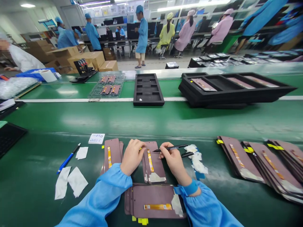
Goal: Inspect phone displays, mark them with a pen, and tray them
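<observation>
My left hand (133,156) is closed at the upper left corner of a mauve phone panel (156,164), its fingertips pinched on a small yellow tab (141,148). Slim black tweezers (174,147) are gripped in my right hand (172,159), their pointed tip over the panel's upper part. An orange flex cable (150,160) runs along that panel, and a pale patch covers its lower end. Nearer to me, a stack of similar panels (153,195) lies sideways below both hands. Another stack (113,151) is left of my left hand.
White scraps (197,160) and another black tool end (187,154) lie to the right. Fanned panel stacks (246,157) are farther right. At left are a blue pen (68,158), white papers (77,182) and a written label (96,138). Black trays (148,102) stand across the bench; people work beyond.
</observation>
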Demonstrator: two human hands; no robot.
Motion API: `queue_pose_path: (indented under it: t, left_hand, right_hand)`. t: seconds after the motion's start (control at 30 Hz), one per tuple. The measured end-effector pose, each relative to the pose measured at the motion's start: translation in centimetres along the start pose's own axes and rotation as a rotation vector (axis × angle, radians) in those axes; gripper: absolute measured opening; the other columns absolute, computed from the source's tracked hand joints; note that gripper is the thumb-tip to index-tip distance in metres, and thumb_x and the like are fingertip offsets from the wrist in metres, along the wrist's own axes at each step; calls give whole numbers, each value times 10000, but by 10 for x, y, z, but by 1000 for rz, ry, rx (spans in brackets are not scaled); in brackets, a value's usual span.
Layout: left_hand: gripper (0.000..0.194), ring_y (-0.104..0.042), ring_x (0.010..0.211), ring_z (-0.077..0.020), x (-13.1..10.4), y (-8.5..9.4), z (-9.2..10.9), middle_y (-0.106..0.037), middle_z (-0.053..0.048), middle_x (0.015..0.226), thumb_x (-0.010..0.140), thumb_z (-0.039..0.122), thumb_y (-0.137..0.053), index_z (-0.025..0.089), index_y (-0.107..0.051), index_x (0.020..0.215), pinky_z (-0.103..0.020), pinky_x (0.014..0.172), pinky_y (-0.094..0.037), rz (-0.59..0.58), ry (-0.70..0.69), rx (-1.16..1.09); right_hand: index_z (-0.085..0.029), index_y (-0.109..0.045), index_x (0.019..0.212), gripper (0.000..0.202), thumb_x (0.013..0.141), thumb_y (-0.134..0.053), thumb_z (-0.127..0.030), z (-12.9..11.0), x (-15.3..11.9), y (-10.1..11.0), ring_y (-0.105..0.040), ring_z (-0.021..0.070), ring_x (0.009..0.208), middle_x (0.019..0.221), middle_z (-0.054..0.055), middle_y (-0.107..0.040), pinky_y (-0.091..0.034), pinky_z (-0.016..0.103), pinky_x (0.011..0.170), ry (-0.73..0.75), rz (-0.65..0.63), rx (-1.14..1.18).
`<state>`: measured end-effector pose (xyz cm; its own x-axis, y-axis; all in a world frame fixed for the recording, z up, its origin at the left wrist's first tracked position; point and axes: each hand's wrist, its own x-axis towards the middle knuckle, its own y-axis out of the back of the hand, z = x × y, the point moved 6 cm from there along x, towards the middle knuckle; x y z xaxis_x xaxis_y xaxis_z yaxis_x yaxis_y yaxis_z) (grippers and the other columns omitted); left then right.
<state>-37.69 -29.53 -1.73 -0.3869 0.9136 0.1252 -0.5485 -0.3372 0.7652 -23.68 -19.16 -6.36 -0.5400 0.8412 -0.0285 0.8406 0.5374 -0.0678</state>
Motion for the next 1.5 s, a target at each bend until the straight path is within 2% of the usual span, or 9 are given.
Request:
queue_pose_path:
  t: [0.23, 0.43, 0.8, 1.1, 1.2, 1.27, 1.33, 1.4, 1.5]
  left_hand:
    - [136, -483, 934, -232, -11, -20, -1, -611, -50, 911, 883, 251, -609, 203, -682, 988, -377, 846, -441, -37, -40, 130]
    - [164, -491, 953, -228, -11, -22, -3, -626, -48, 937, 890, 284, -603, 194, -680, 1003, -368, 852, -450, -46, -34, 158]
    - [175, -496, 947, -228, -11, -22, -1, -633, -46, 943, 897, 298, -592, 201, -682, 1010, -366, 840, -455, -62, -26, 183]
    - [185, -509, 956, -233, -13, -23, 2, -642, -49, 953, 879, 291, -617, 197, -685, 1023, -368, 848, -462, -60, -35, 177]
    - [207, -533, 959, -209, -14, -7, 6, -653, -34, 972, 893, 334, -599, 220, -680, 1044, -330, 851, -466, -42, -37, 157]
    - [180, -555, 955, -191, -14, 19, -4, -665, -19, 967, 905, 327, -579, 237, -678, 1026, -311, 856, -460, 21, 27, 106]
    - [150, -570, 936, -194, -16, 52, -29, -668, -22, 930, 906, 296, -563, 234, -674, 985, -331, 869, -445, 130, 150, 73]
    - [164, -567, 922, -224, -19, 85, -63, -654, -56, 904, 895, 282, -548, 200, -662, 980, -385, 887, -427, 236, 275, 98]
    - [163, -565, 924, -271, -24, 114, -112, -639, -72, 810, 780, 348, -671, 185, -667, 777, -428, 902, -408, 294, 413, 101]
  right_hand:
    - [-198, -588, 738, 175, 803, -605, -360, -7, -4, -12, -560, 145, 542, 629, -9, -577, -434, 243, 506, 134, -57, -264]
    - [-201, -588, 710, 192, 835, -562, -345, -11, -4, -18, -559, 141, 549, 644, 0, -592, -444, 244, 521, 235, -102, -382]
    - [-202, -590, 726, 197, 869, -544, -330, -10, -4, -21, -572, 139, 556, 652, 1, -604, -458, 238, 518, 285, -125, -429]
    - [-199, -620, 719, 185, 825, -610, -350, -10, -5, -16, -582, 150, 558, 645, 6, -619, -461, 250, 522, 250, -65, -375]
    - [-200, -581, 722, 209, 853, -590, -364, -6, -5, -2, -570, 146, 499, 576, -10, -588, -459, 253, 493, 219, 19, -311]
    - [-206, -546, 727, 225, 876, -570, -373, 0, -4, 8, -544, 138, 456, 523, -35, -542, -459, 254, 480, 189, 67, -229]
    - [-207, -537, 739, 225, 867, -593, -384, 9, -2, 16, -524, 129, 447, 506, -51, -518, -464, 255, 485, 134, 101, -95]
    - [-203, -553, 754, 227, 837, -641, -395, 16, 0, 19, -510, 120, 451, 513, -56, -520, -461, 251, 495, 78, 114, 20]
    - [-196, -571, 746, 244, 815, -675, -406, 20, 0, 17, -511, 112, 464, 523, -52, -533, -445, 243, 509, 48, 107, 34]
